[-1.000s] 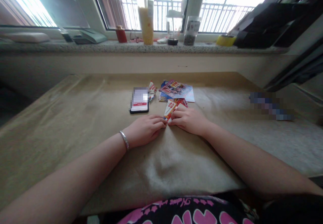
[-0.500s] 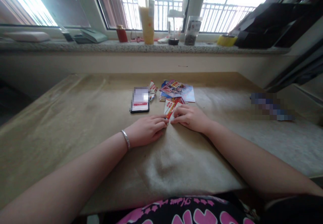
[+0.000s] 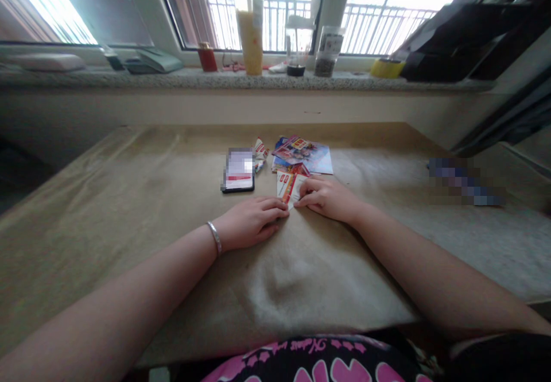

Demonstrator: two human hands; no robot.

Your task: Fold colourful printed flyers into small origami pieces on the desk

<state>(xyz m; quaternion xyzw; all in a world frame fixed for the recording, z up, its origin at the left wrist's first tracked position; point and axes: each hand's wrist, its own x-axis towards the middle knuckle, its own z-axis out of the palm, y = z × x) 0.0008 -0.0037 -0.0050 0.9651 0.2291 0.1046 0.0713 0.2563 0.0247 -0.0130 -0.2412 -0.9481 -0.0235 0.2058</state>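
A folded paper, white with red and yellow print, lies on the table and narrows to a point toward me. At its lower left tip, the fingers of my left hand are close together and pressed on the paper. My right hand, fingers bent and thumb drawn in, grips its right side and hides part of it. Just beyond lies a stack of colourful printed sheets. Left of the paper is a phone with a lit, blurred screen. Folded paper pieces lie beside the phone.
A tan cover spreads over the table. A blurred item lies at the right. Along the window sill stand a tall yellow drink cup, a red bottle, clear containers, yellow tape and a black bag.
The folded paper has turned and lies flatter, showing more of its white face. My right fingers have shifted slightly right; my left fingertips have moved slightly right along its tip.
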